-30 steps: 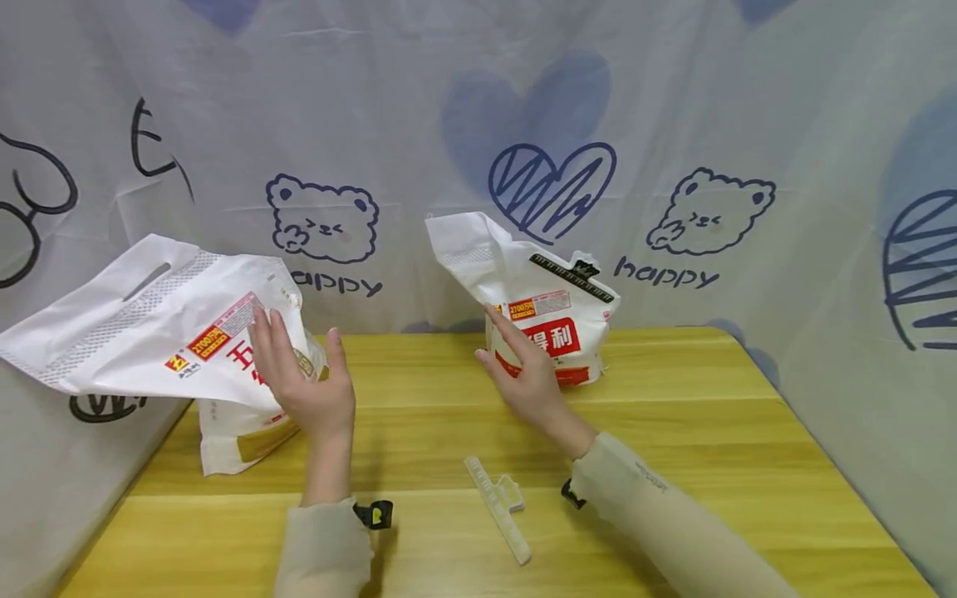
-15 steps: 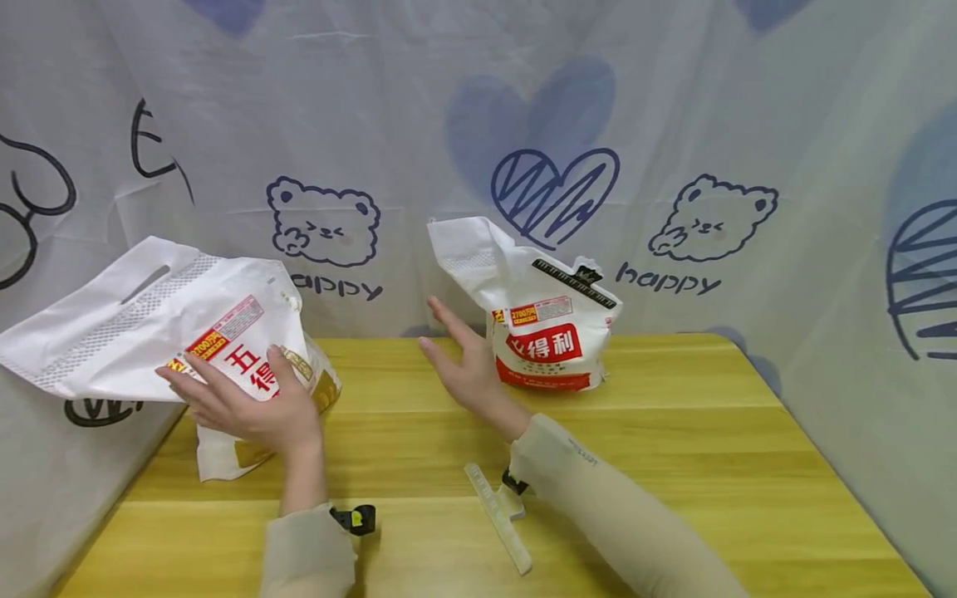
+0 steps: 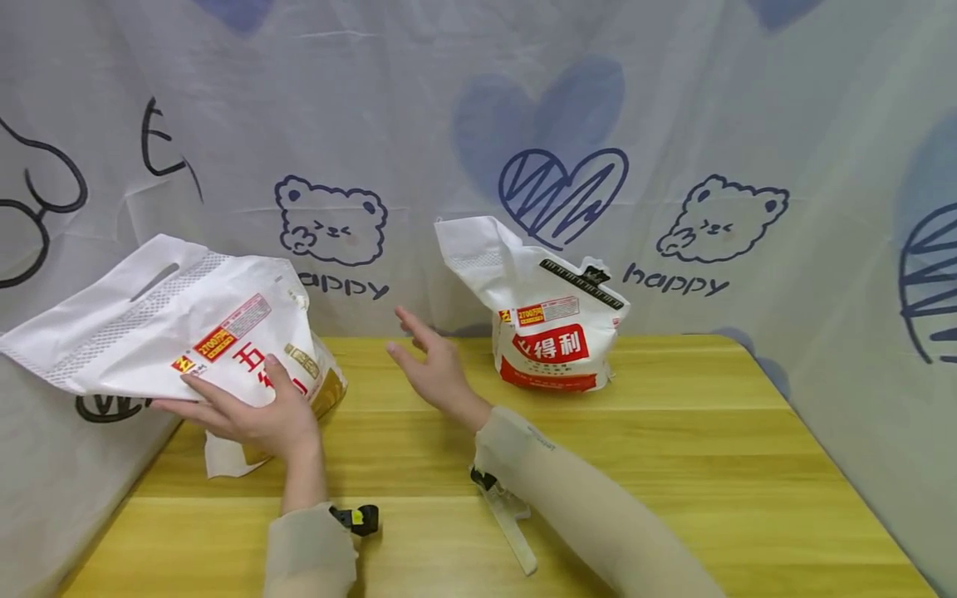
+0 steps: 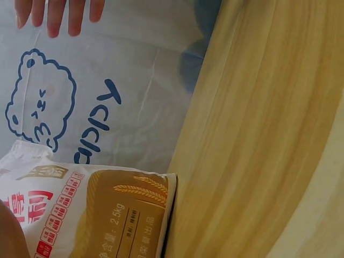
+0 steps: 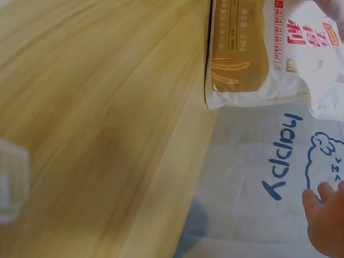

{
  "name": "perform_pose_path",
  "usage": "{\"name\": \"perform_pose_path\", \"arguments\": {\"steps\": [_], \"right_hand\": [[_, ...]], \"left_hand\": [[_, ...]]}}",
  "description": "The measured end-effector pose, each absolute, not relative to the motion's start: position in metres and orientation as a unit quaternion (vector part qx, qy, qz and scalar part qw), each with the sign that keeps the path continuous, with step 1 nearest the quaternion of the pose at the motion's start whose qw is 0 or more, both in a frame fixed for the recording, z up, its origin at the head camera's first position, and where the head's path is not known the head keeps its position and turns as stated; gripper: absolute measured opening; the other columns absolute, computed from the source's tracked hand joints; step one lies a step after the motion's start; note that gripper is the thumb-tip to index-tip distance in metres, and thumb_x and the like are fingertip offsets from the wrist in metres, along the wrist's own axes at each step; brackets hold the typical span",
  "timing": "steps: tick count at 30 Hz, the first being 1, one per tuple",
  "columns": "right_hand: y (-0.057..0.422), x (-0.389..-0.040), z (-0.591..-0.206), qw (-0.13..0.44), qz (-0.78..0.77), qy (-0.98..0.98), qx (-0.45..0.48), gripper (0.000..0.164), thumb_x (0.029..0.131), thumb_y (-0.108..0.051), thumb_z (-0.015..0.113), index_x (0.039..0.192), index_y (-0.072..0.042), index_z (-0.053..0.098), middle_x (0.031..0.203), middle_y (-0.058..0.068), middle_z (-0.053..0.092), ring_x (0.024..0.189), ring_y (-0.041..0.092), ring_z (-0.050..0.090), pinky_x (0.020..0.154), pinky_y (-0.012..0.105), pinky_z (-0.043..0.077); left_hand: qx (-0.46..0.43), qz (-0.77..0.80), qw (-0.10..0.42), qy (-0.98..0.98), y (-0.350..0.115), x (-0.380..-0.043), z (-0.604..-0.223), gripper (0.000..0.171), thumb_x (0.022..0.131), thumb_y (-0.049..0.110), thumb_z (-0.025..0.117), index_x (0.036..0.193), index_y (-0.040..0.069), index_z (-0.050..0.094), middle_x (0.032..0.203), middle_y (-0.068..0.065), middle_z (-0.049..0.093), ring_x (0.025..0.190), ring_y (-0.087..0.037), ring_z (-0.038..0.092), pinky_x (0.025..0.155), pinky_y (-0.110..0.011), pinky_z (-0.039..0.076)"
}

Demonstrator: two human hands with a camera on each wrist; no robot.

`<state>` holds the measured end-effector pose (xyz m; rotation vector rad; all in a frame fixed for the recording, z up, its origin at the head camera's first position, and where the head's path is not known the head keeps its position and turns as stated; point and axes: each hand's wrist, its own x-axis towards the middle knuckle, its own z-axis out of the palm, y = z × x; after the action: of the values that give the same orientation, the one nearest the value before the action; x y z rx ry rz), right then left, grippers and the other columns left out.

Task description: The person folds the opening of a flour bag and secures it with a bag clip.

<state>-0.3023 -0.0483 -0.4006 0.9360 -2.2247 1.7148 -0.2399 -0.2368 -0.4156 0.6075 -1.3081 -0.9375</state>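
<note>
A white flour bag (image 3: 224, 332) with red print and a brown base leans on the left, its flattened top with a handle slot folded over to the left. Against its lower front lies my left hand (image 3: 257, 415), fingers extended; how firmly they touch is unclear. My right hand (image 3: 437, 370) hovers in the gap between two bags, fingers loosely spread, holding nothing. In the left wrist view the bag's brown base (image 4: 126, 215) faces me. A second flour bag (image 3: 557, 345), with a black sealing clip (image 3: 583, 282) across its upper part, stands at the back.
A whitish sealing clip (image 3: 516, 536) lies on the wooden table (image 3: 673, 498), partly covered by my right forearm. A printed cloth (image 3: 419, 108) hangs behind the table and along its sides.
My right hand has left the clipped bag's side and moved left. My left hand has lowered and turned, its fingers now pointing left along the left bag's lower front.
</note>
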Motion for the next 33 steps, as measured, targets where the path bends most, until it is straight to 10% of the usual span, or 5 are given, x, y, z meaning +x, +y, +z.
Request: {"name": "perform_pose_path", "arguments": {"steps": [10, 33], "right_hand": [[-0.077, -0.313, -0.4, -0.035, 0.553, -0.776, 0.301, 0.061, 0.106, -0.032, 0.061, 0.161, -0.022, 0.039, 0.166, -0.001, 0.038, 0.143, 0.022, 0.051, 0.113, 0.037, 0.046], [-0.136, -0.32, -0.396, -0.114, 0.471, -0.805, 0.343, 0.074, 0.104, -0.041, 0.062, 0.166, -0.029, 0.024, 0.168, -0.001, 0.033, 0.146, 0.03, 0.046, 0.117, 0.043, 0.042]], "left_hand": [[0.339, -0.526, 0.511, -0.589, -0.234, -0.235, -0.415, 0.09, 0.094, 0.024, 0.076, 0.167, 0.03, 0.022, 0.172, -0.007, 0.018, 0.157, -0.019, 0.012, 0.122, -0.022, 0.007], [0.324, -0.52, 0.506, -0.607, -0.241, -0.235, -0.419, 0.077, 0.099, 0.008, 0.066, 0.164, 0.032, 0.031, 0.166, -0.002, 0.033, 0.152, -0.019, 0.023, 0.122, -0.028, 0.02]]}}
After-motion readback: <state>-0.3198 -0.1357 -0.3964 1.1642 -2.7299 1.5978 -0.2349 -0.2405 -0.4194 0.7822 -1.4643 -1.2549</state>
